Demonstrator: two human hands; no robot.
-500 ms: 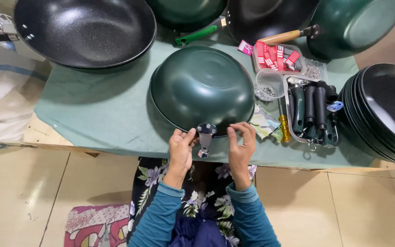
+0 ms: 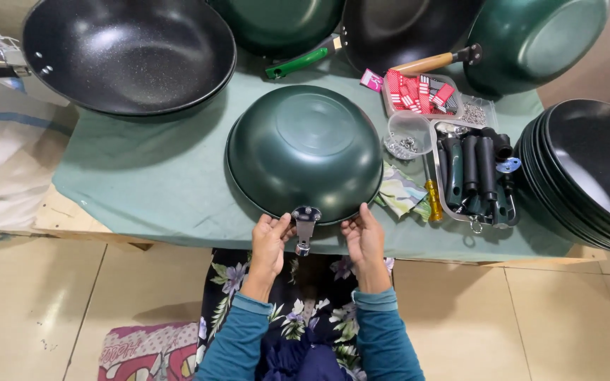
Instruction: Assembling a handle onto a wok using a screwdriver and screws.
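Observation:
A dark green pan (image 2: 305, 144) lies upside down on the green cloth (image 2: 157, 176), its metal handle bracket (image 2: 305, 224) sticking out over the table's near edge. My left hand (image 2: 271, 240) rests at the pan's rim just left of the bracket, fingers curled against it. On the other side of the bracket, my right hand (image 2: 363, 236) touches the rim in the same way. Neither hand holds a loose object.
A big black wok (image 2: 128, 53) sits at the back left and a stack of black pans (image 2: 591, 176) at the right. A tray of black and green handles (image 2: 474, 176), a tub of screws (image 2: 407, 137), a red-striped packet tray (image 2: 418, 92) and more pans lie behind.
Both hands have slid slightly outward along the pan's rim, away from the bracket. The pan stays put.

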